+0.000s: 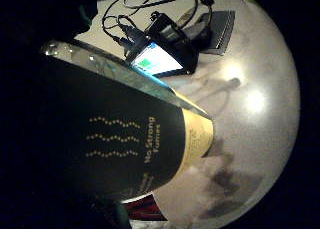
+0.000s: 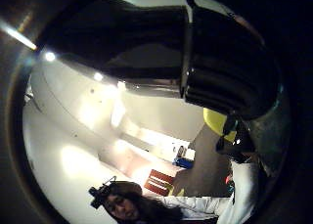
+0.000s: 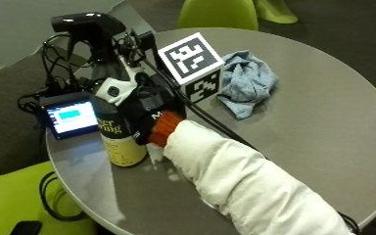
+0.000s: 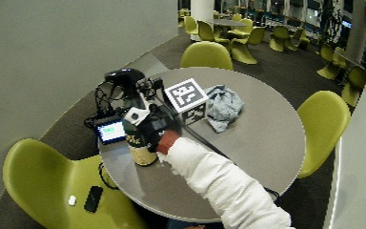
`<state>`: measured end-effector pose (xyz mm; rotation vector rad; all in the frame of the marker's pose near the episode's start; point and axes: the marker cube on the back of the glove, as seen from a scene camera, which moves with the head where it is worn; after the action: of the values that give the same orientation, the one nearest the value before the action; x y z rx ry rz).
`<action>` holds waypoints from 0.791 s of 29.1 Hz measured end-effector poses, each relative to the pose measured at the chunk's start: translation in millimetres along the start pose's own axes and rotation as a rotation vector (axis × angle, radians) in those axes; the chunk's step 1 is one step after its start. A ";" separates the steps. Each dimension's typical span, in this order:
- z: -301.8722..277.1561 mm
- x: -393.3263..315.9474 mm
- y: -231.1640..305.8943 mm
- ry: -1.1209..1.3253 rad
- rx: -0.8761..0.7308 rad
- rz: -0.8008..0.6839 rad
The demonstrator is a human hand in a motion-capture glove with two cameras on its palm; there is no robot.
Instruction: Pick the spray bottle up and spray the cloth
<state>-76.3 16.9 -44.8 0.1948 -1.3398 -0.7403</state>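
A dark spray bottle (image 3: 116, 132) with a black trigger head (image 3: 87, 23) and a yellow lower label stands upright near the round table's left edge. My gloved right hand (image 3: 146, 110) wraps around its body from the right and grips it. The bottle's label (image 1: 125, 144) fills the little finger side palm view, and its black head (image 2: 215, 62) looms in the thumb side view. A crumpled blue-grey cloth (image 3: 248, 83) lies on the table behind and to the right of the hand, apart from the bottle. In the wide view the bottle (image 4: 140, 143), hand (image 4: 152, 128) and cloth (image 4: 223, 107) show the same layout.
A small device with a lit screen (image 3: 71, 119) and a tangle of black cables (image 3: 58, 73) sit at the table's (image 3: 305, 127) left edge beside the bottle. Green chairs (image 4: 322, 119) ring the table. A phone (image 4: 93, 198) lies on the near-left chair.
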 end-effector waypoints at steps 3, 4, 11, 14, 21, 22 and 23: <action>8.3 -2.9 -2.1 0.017 0.002 -0.022; 11.2 -3.3 -3.3 0.020 -0.001 -0.024; 32.3 5.5 -4.0 0.031 -0.117 -0.011; 22.8 3.5 13.2 -0.046 -0.193 0.023; -39.4 -23.5 89.8 -0.135 -0.268 0.086; -41.3 -23.6 91.8 -0.131 -0.269 0.086; -42.0 -23.7 92.6 -0.130 -0.270 0.086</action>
<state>-3.8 89.4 -25.4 -0.1268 -1.3464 -0.8631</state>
